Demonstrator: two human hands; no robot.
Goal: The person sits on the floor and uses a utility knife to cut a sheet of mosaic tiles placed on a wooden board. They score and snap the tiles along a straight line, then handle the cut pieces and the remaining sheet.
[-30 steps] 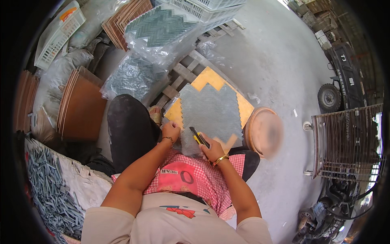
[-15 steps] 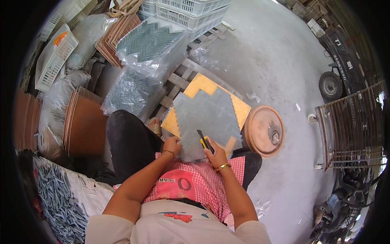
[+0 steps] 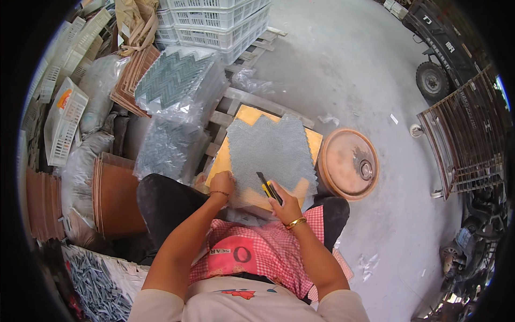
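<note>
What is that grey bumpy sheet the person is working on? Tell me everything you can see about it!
The grey mesh sheet is flat and thin, with a fine netted look and zigzag, saw-toothed edges. It lies on a yellow-orange board, which peeks out around it. The left hand presses on its near left corner. The right hand holds a yellow and black utility knife whose tip rests on the sheet's near edge. A round terracotta lid sits beside it.

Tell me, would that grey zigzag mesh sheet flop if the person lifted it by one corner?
Probably yes. The grey mesh sheet looks thin and lies flat on the yellow board, so it would likely sag. The left hand presses its edge, hinting it slides easily. Its jagged edges might snag.
</note>
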